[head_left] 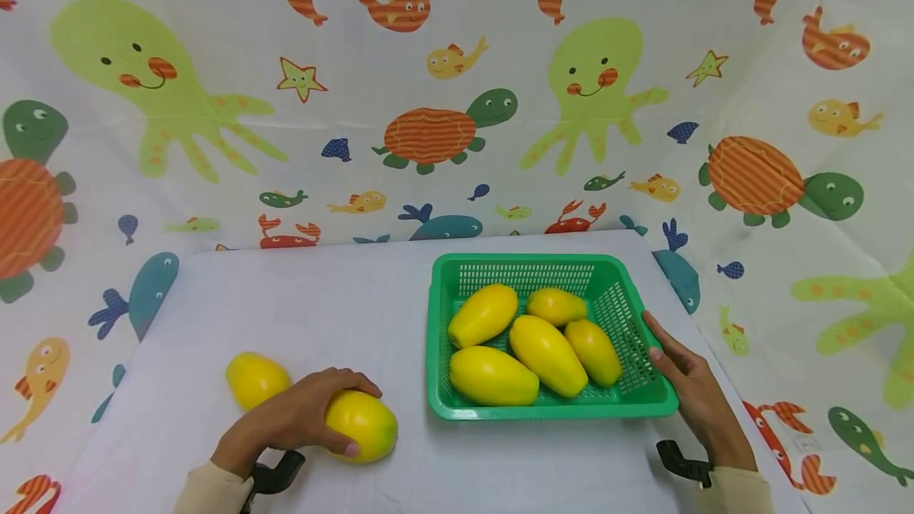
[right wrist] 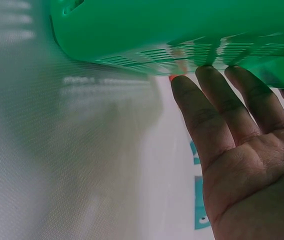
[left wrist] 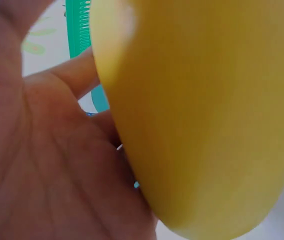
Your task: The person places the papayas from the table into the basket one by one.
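Note:
My left hand (head_left: 303,415) grips a smooth oblong yellow fruit (head_left: 367,428), mango- or papaya-like with a greenish end. Thumb and fingers lie on opposite sides of it, low over the white table. In the left wrist view the fruit (left wrist: 202,110) fills most of the picture beside the palm (left wrist: 57,150). Another yellow fruit (head_left: 255,379) lies just behind that hand. At the right, my right hand (head_left: 693,395) touches the side of a green plastic basket (head_left: 550,412), thumb at its rim. Its fingers (right wrist: 232,107) reach nearly straight to the outer wall. Several yellow fruits (head_left: 548,355) lie inside the basket.
A white cloth (head_left: 321,292) covers the table under everything. Behind and around the table hangs a curtain (head_left: 457,62) printed with sea animals. Dark straps (head_left: 274,473) sit at both wrists, below beige sleeves.

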The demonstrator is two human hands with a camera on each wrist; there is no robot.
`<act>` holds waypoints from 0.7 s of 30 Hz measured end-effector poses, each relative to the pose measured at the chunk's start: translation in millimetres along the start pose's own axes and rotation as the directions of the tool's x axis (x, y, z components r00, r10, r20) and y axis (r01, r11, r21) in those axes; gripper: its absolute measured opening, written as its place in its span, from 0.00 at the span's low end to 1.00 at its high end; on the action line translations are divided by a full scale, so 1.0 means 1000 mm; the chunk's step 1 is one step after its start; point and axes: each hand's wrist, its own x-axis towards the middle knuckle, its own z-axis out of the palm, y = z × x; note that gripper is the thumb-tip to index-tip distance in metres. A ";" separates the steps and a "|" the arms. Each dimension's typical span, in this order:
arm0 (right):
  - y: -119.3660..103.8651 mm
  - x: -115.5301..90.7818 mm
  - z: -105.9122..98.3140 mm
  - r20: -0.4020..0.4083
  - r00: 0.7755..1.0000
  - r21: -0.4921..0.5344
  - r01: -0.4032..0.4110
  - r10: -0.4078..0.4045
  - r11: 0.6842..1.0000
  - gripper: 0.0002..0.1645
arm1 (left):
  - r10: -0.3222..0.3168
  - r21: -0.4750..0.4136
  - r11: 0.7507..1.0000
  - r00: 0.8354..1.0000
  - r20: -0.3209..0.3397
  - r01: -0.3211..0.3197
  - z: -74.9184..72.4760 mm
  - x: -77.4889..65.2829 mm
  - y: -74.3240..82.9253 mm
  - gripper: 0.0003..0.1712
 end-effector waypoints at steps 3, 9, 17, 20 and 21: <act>-0.001 0.000 0.000 -0.011 1.000 -0.026 -0.008 0.008 1.000 0.37 | 0.015 0.020 1.000 1.000 -0.022 -0.015 -0.002 0.000 0.003 0.36; 0.000 -0.001 0.000 -0.014 1.000 -0.037 -0.005 0.005 0.999 0.37 | 0.057 0.087 0.995 0.995 -0.077 -0.051 -0.013 0.001 0.017 0.37; -0.001 0.000 -0.001 -0.013 1.000 -0.028 0.007 -0.008 1.000 0.37 | 0.137 0.184 0.977 0.977 -0.163 -0.106 -0.031 0.003 0.039 0.37; 0.000 0.000 -0.001 -0.009 1.000 -0.022 0.012 -0.012 1.000 0.37 | 0.166 0.193 0.973 0.968 -0.188 -0.130 -0.035 0.006 0.048 0.36; 0.000 0.000 -0.001 -0.009 1.000 -0.021 0.014 -0.015 1.000 0.37 | 0.175 0.192 0.972 0.965 -0.195 -0.137 -0.037 0.007 0.051 0.36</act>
